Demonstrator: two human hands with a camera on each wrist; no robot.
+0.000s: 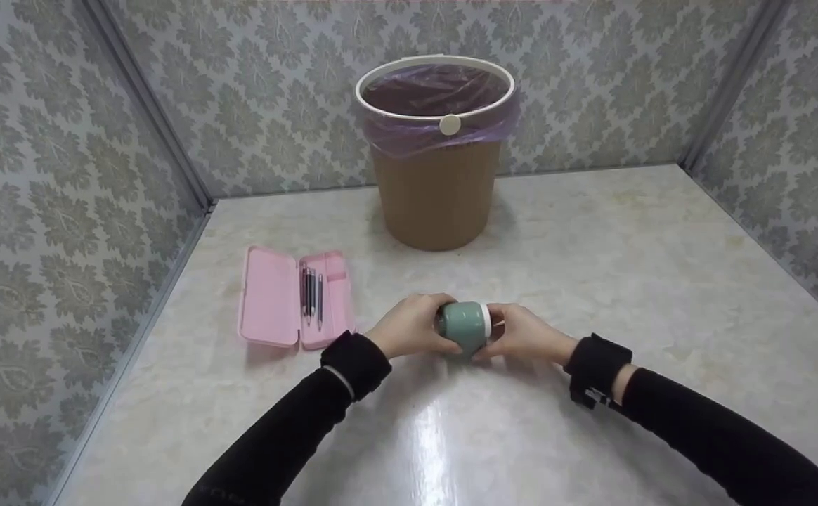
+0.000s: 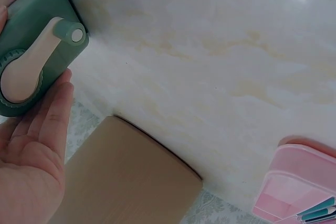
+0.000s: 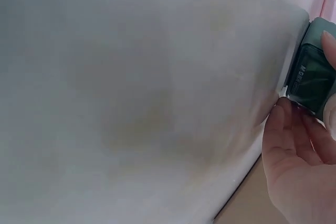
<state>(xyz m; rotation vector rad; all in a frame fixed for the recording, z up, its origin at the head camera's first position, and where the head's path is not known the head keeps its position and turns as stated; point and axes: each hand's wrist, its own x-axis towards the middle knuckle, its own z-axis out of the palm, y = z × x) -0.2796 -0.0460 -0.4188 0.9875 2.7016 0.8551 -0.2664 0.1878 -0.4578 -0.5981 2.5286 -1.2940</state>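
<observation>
A green crank pencil sharpener [image 1: 464, 321] is held between both hands near the middle of the table. My left hand [image 1: 414, 326] grips its left end, thumb on the near side. At the other end, beside a white edge, my right hand [image 1: 527, 333] holds it with fingers and thumb. The left wrist view shows the sharpener's pale crank arm [image 2: 34, 59] with a green knob, and the left hand's fingers under the body. A dark see-through part with pale lettering [image 3: 311, 77] faces the right wrist view, partly covered by the right thumb.
Left of the hands lies an open pink pencil case [image 1: 266, 299], with several dark pencils [image 1: 312, 292] in its right half. Behind the hands stands a brown bin [image 1: 438, 193] lined with a purple bag [image 1: 409, 137]. Patterned walls [image 1: 275, 91] border the marbled table [image 1: 627, 246].
</observation>
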